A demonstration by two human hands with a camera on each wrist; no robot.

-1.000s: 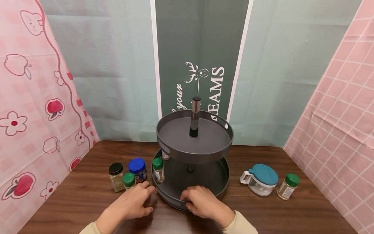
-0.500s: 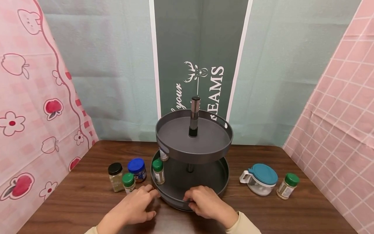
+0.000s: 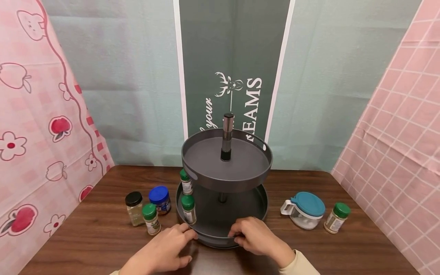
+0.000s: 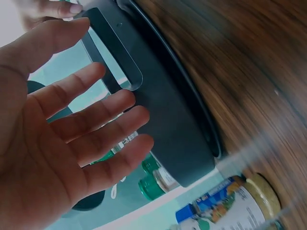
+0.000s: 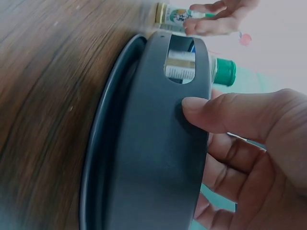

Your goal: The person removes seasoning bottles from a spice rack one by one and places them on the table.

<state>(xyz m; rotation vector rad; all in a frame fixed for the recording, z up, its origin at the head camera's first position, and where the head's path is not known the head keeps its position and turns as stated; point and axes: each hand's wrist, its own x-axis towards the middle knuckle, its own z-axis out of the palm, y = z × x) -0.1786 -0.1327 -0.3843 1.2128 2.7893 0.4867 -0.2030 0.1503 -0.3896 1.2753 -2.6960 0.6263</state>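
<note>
A two-tier dark grey turntable stands mid-table, its upper tray (image 3: pixel 227 175) above the lower tray (image 3: pixel 216 241). My right hand (image 3: pixel 256 236) pinches the lower tray's front wall; in the right wrist view the thumb (image 5: pixel 196 108) presses the outside and the fingers reach over the rim. Fingertips of my left hand (image 3: pixel 166 248) lie at the lower tray's front-left rim. In the left wrist view its fingers (image 4: pixel 115 103) are spread and hold nothing; whether they touch the tray is unclear. Two green-capped spice bottles stand inside the lower tray, one in front (image 3: pixel 189 210), another behind (image 3: pixel 186 185).
Left of the turntable stand a black-capped jar (image 3: pixel 135 209), a green-capped bottle (image 3: pixel 151 219) and a blue-lidded jar (image 3: pixel 160 200). To the right are a clear pot with a teal lid (image 3: pixel 306 212) and another green-capped bottle (image 3: pixel 337 218). Cloths hang behind and beside the wooden table (image 3: pixel 86 225).
The lower tray has turned, bringing its two bottles round toward the front left; the rear one now shows its green cap. My right hand has moved right with the rim, and my left slightly right.
</note>
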